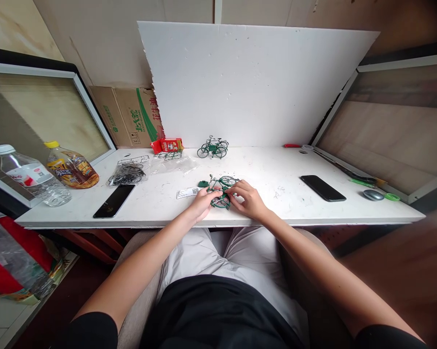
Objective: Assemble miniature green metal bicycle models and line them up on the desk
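Note:
A small green model bicycle [221, 201] lies on the white table between my two hands, near the front edge. My left hand [203, 200] grips its left side, thumb stretched over the frame. From the right, my right hand [248, 198] pinches at the bicycle's middle; any small part between those fingertips is too small to make out. A green box-like piece [203, 184] and a white paper slip [187, 193] with a printed code lie just left of the bicycle. Farther back, assembled green model bicycles [213, 147] stand upright.
Black wire parts in plastic [126, 173], a red box [168, 145] and a phone [114, 200] lie left, beside two bottles [72, 167]. Another phone [322, 188] and a mouse [373, 195] lie right. A white board [254, 87] stands behind.

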`<state>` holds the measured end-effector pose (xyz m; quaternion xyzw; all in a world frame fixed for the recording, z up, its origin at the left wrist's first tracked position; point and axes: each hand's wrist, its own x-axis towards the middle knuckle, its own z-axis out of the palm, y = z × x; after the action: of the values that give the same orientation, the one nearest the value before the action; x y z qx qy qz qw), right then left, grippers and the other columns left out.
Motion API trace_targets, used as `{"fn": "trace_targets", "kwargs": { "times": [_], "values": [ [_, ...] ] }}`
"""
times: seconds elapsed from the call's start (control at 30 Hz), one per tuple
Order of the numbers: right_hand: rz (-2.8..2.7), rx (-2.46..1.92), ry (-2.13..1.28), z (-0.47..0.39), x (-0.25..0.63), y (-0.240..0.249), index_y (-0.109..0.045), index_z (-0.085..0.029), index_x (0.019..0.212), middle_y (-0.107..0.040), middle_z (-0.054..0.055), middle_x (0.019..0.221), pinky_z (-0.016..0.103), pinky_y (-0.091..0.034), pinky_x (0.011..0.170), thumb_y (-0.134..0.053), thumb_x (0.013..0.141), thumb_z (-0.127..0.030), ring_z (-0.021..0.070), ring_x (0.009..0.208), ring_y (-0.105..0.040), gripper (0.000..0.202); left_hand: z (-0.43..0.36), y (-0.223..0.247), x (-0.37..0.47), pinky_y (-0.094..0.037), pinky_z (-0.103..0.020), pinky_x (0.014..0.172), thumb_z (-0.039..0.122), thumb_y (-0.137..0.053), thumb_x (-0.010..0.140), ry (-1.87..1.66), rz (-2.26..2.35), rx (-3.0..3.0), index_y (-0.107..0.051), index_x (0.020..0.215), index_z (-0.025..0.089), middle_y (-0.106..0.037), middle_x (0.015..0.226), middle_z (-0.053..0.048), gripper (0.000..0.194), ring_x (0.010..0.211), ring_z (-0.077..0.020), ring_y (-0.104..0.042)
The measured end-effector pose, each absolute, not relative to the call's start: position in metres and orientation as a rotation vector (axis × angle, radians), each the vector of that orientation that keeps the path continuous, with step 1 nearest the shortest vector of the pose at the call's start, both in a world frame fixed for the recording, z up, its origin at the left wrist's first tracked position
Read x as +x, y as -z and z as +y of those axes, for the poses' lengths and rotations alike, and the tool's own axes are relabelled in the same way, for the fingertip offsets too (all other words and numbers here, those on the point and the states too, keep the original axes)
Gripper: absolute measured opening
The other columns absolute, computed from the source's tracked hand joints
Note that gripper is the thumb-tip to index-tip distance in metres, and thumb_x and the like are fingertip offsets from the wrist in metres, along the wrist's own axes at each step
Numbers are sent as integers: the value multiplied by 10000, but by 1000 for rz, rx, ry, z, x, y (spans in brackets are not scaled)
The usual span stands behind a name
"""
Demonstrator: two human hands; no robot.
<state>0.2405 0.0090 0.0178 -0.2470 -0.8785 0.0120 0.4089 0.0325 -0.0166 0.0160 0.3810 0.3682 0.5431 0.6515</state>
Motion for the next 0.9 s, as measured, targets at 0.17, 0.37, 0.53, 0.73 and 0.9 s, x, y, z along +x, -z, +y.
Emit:
{"fn": "trace_targets", "kwargs": {
  "times": [0.17,0.37,0.53,0.73,0.9],
  "values": [
    [-2185,-568,-23,11,239,-17,-725,-249,1135,-707,79,969,395,-552,772,-608,984,-171,248,912,-634,206,-18,-16,34,-450,-324,913,202,-901,635,-1245,821,869,-741,968,190,-779,1058,-54,370,1109,-246,-666],
    [-2179,-564,-69,10,239,-17,-726,-255,1142,-711,78,984,400,-560,786,-614,970,-151,249,922,-642,231,-16,-14,33,-467,-345,927,207,-903,635,-1260,803,886,-747,995,182,-779,1030,-62,393,1088,-254,-683],
    [-2170,-577,-99,10,239,-18,-726,-255,1126,-711,78,979,399,-563,787,-602,966,-149,249,918,-646,229,-17,-15,33,-462,-356,954,181,-906,628,-1244,830,864,-743,986,181,-778,1014,-56,394,1064,-245,-691],
    [-2182,-628,-112,5,238,-22,-697,-255,1163,-727,72,991,395,-566,814,-603,968,-164,245,926,-657,235,-16,-15,33,-478,-349,934,213,-911,653,-1238,850,862,-746,978,183,-782,1044,-63,366,1059,-244,-699],
    [-2044,-775,-105,6,241,-24,-685,-229,1182,-727,82,998,356,-562,750,-570,990,-196,232,902,-663,226,-15,-13,32,-500,-366,938,208,-915,666,-1239,866,848,-722,990,178,-780,1006,-62,378,975,-227,-727]
  ]
}}
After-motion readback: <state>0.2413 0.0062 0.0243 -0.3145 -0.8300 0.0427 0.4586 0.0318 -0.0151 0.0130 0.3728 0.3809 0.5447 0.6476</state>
